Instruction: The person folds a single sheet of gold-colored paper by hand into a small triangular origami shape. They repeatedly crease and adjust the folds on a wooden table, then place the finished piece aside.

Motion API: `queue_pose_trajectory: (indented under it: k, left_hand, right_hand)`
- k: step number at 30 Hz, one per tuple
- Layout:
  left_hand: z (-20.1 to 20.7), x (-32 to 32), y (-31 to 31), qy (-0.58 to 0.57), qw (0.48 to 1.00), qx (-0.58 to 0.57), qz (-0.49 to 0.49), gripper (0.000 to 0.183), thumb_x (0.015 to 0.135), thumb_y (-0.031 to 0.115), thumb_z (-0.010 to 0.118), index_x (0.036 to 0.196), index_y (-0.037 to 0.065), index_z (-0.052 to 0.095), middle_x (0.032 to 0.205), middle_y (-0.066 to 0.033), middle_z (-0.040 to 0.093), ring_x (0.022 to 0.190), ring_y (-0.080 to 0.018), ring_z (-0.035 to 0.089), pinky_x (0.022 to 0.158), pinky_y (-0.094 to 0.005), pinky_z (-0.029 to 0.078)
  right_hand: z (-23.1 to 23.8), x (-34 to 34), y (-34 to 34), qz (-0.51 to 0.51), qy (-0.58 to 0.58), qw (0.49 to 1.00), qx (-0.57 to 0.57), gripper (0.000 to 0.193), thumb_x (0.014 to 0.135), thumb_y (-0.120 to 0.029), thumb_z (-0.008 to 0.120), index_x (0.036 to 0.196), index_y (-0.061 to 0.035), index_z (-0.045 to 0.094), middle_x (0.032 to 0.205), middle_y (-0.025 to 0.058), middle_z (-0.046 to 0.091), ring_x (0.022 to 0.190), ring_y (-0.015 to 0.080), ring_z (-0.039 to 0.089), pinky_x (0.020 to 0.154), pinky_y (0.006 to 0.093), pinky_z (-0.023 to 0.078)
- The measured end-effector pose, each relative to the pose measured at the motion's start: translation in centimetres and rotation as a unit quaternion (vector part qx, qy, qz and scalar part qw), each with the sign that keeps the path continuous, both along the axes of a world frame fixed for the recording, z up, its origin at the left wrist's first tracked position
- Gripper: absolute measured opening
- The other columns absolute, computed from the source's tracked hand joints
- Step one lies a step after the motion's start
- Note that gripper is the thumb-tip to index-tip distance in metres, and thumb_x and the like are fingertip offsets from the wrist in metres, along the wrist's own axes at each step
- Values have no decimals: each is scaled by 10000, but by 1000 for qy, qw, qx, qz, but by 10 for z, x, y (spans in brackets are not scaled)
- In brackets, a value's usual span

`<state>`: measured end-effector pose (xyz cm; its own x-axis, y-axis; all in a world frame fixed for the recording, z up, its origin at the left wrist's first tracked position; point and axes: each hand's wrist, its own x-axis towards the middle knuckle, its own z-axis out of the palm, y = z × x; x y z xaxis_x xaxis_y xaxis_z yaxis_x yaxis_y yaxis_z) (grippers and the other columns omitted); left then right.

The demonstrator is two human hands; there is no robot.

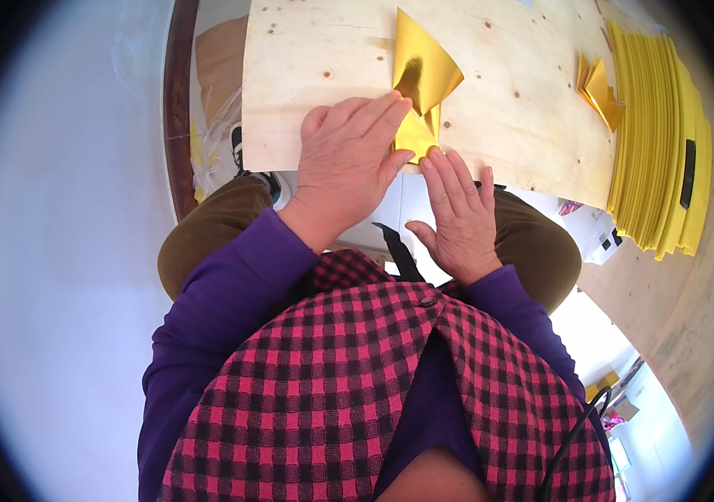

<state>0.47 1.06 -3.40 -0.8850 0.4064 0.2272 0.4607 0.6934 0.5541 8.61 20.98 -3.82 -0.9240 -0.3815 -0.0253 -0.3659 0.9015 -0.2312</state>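
Note:
A sheet of shiny gold foil paper (pixel 428 63), partly folded, lies near the front edge of the wooden tabletop. Its far part spreads into a pointed flap, and the narrower near part reaches the table edge. My left hand (pixel 349 151) rests over the paper's left side, fingers stretched out together and thumb apart on its near end. Under that palm, part of the paper is hidden. My right hand (pixel 462 209) has its fingers extended, with the index fingertip touching the paper's near right corner and the thumb held away.
Small folded gold paper pieces (pixel 600 92) lie at the right of the pale wooden tabletop (pixel 524 109). Beside them stands a tall stack of yellow sheets (pixel 650 142) with a black strip on it. A brown cardboard piece (pixel 221 63) and clear plastic are beyond the table's left edge.

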Motion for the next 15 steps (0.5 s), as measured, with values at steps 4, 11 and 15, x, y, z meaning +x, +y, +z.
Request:
queue_pose_trajectory:
  k: [4, 11, 15]
  left_hand:
    - [-2, -1, -1, 3, 1000, -9, 0, 577, 846, 263, 719, 1384, 149, 544, 1349, -21, 594, 1171, -231, 530, 1008, -410, 322]
    - [-1, -3, -2, -19, 1000, -23, -6, 580, 824, 254, 737, 1373, 180, 565, 1361, 18, 585, 1175, -221, 515, 1018, -412, 315]
    - [1, -3, -3, -19, 999, -23, -12, 566, 838, 283, 724, 1372, 182, 569, 1384, 27, 566, 1179, -219, 503, 1017, -415, 313]
  right_hand:
    - [-1, 1, 1, 0, 3, 1000, -4, 783, 892, -557, 572, 1513, -116, 391, 1581, 28, 364, 1482, 210, 296, 1206, 536, 102]
    - [-2, -1, 4, 14, 11, 1000, 1, 790, 882, -547, 591, 1518, -123, 387, 1589, 24, 354, 1484, 207, 291, 1199, 538, 129]
    - [8, -2, 5, 15, -17, 1000, -3, 790, 881, -555, 593, 1518, -135, 387, 1592, 19, 346, 1484, 209, 287, 1199, 540, 139]
